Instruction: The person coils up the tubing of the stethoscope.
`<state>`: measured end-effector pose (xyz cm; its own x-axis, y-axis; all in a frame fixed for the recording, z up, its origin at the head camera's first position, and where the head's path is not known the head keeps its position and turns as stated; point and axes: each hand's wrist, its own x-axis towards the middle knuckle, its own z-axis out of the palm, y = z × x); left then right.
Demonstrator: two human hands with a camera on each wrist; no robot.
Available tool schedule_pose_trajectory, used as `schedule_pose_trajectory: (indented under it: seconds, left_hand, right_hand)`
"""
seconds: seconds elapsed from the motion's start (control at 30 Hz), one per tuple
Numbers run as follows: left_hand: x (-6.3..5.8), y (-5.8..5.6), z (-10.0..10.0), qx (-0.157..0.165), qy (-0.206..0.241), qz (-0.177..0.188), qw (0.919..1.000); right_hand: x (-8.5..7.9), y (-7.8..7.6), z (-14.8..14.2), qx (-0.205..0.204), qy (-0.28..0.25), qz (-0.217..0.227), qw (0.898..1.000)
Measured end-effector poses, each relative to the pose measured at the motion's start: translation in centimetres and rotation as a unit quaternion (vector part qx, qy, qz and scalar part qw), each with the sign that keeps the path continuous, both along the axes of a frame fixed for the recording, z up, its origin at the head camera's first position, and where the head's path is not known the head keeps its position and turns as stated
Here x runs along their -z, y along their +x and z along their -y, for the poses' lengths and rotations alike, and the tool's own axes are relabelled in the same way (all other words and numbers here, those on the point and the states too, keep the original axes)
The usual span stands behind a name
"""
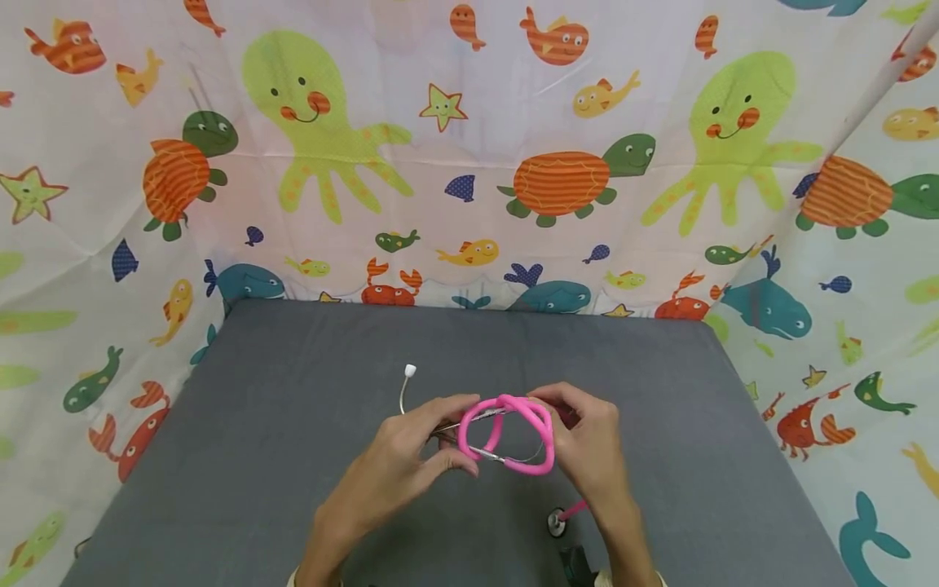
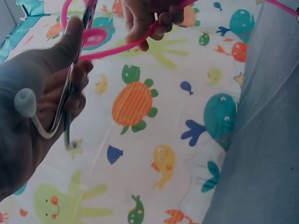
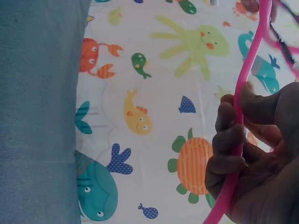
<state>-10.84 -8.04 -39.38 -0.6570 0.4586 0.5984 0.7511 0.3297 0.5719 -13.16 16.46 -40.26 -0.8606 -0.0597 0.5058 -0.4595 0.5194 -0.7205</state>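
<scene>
A stethoscope with pink tubing [image 1: 546,444] is held up above the grey surface, its tubing bent into a loop between both hands. My left hand [image 1: 399,461] grips the metal ear tubes [image 2: 66,88]; one white ear tip [image 1: 410,370] sticks out beyond that hand. In the right wrist view, the fingers of my right hand [image 3: 261,144] curl round the pink tube [image 3: 245,74]. The round chest piece [image 1: 557,523] hangs low beside my right forearm, on the tube's far end. Part of the tubing is hidden behind the right hand and forearm.
A grey cloth-covered surface [image 1: 308,367] spreads beneath the hands. White curtains [image 1: 411,204] printed with sea animals rise at the back and on both sides. Near the right wrist is a small black object [image 1: 575,564], partly out of frame.
</scene>
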Motion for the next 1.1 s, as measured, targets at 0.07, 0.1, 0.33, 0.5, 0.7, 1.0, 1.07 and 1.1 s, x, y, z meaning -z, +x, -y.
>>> schedule_pose_trajectory:
  seconds: [0.07, 0.1, 0.33, 0.5, 0.7, 1.0, 1.07, 1.1]
  left_hand:
    - [0.0, -0.1, -0.2, -0.036, 0.002, -0.009, 0.9993]
    - [0.0, -0.2, -0.3, -0.055, 0.005, -0.012, 0.9984]
    - [-0.2, -0.9, -1.2, -0.154, 0.037, -0.062, 0.9854]
    - [0.0, -1.0, -1.8, -0.22, 0.009, -0.088, 0.9715]
    - [0.7, -0.8, -2.2, -0.265, -0.074, -0.1, 0.9562]
    - [0.9, -0.9, -2.9, -0.194, -0.193, -0.212, 0.9381]
    - [1.0, -0.9, -2.8, -0.161, -0.201, -0.217, 0.9416]
    - [1.1, -0.9, -2.7, -0.144, -0.202, -0.22, 0.9435]
  right_hand:
    - [0.3, 0.2, 0.2, 0.006, 0.036, -0.036, 0.999]
    - [0.5, 0.4, 0.3, 0.003, 0.058, -0.052, 0.997]
    - [0.8, 2.7, 1.8, -0.067, 0.203, -0.102, 0.972]
    - [-0.5, 4.0, 2.5, -0.107, 0.292, -0.046, 0.949]
    - [-2.4, 4.0, 2.4, -0.082, 0.368, -0.095, 0.922]
    - [-4.3, 2.1, 1.6, -0.101, 0.382, -0.208, 0.895]
    - [-4.4, 1.7, 1.3, -0.113, 0.37, -0.209, 0.898]
    - [-4.5, 1.4, 1.2, -0.118, 0.361, -0.207, 0.902]
